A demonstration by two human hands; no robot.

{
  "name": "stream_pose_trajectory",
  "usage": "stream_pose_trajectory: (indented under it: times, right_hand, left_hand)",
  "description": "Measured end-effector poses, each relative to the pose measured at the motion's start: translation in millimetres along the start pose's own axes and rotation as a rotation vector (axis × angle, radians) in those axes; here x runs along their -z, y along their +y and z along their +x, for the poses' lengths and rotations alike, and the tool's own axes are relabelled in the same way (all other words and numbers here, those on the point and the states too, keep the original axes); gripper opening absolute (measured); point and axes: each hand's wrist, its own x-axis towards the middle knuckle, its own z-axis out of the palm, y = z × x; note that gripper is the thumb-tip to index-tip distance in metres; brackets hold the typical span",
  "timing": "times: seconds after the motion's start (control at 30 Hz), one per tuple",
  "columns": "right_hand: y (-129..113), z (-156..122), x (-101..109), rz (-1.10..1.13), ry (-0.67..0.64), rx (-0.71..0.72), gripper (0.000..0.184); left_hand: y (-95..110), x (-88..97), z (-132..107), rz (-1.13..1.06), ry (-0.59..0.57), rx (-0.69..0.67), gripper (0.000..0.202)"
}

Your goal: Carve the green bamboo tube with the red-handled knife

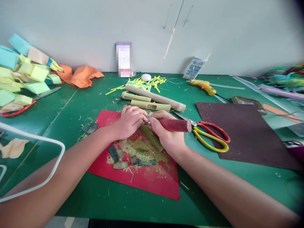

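Observation:
My left hand (pixel 129 122) is closed over the upper end of a short green bamboo piece (pixel 150 136) that lies slanted on a red sheet (pixel 152 183). My right hand (pixel 166 134) grips a tool with a thick dark-red handle (pixel 177 125); its working end meets the bamboo right beside my left fingers. The blade itself is hidden between the hands. Pale shavings and dark bark chips (pixel 133 155) lie piled on the red sheet below my hands.
Three longer bamboo sticks (pixel 154 96) lie behind my hands. Red-and-yellow scissors (pixel 209 134) and a dark brown sheet (pixel 244 133) are to the right, a yellow glue gun (pixel 204 86) farther back. Coloured foam blocks (pixel 26 76) and orange cloth (pixel 80 76) sit at left.

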Motion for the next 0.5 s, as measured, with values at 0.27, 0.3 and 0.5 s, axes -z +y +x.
stream_pose_trajectory:
  times: [0.27,0.3,0.5]
  right_hand:
    - [-5.2,-2.5,2.3,-0.049,0.013,0.094,0.024]
    - [-5.0,-3.3,2.6,-0.039,0.019,0.089,0.024]
    - [0.9,-10.0,3.5,0.027,0.086,0.070,0.024]
  left_hand:
    - [0.5,2.8,-1.8,0.003,-0.025,-0.007,0.041]
    - [1.2,3.2,-2.0,0.003,-0.032,-0.004,0.041]
    - [4.7,4.1,-2.6,0.001,-0.043,0.001,0.041]
